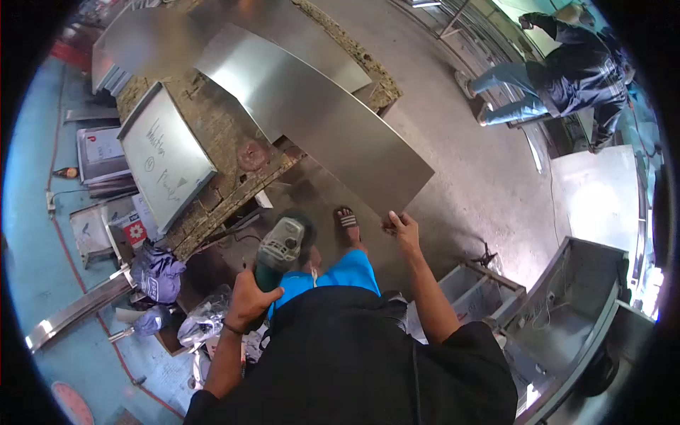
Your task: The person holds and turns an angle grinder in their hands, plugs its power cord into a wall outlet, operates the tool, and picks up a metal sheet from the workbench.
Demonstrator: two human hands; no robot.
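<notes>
An angle grinder point(283, 244) with a grey head and a dark green body is in my left hand point(249, 297), whose fingers wrap round the body. My right hand point(404, 231) pinches the near corner of a long, shiny metal sheet point(319, 131). That sheet reaches from my fingers up to the worn workbench point(205, 205), where its far part rests. A second metal sheet point(319, 49) lies partly beneath it. On the bench's left side sits a shallow metal panel point(166, 156) with handwriting on it.
A co-worker point(581, 74) in dark clothes bends over at the upper right. Metal box frames point(567, 304) stand at the lower right, and a bright white sheet point(602, 191) lies above them. Bags point(157, 273), long metal strips point(78, 312) and boxes crowd the left floor.
</notes>
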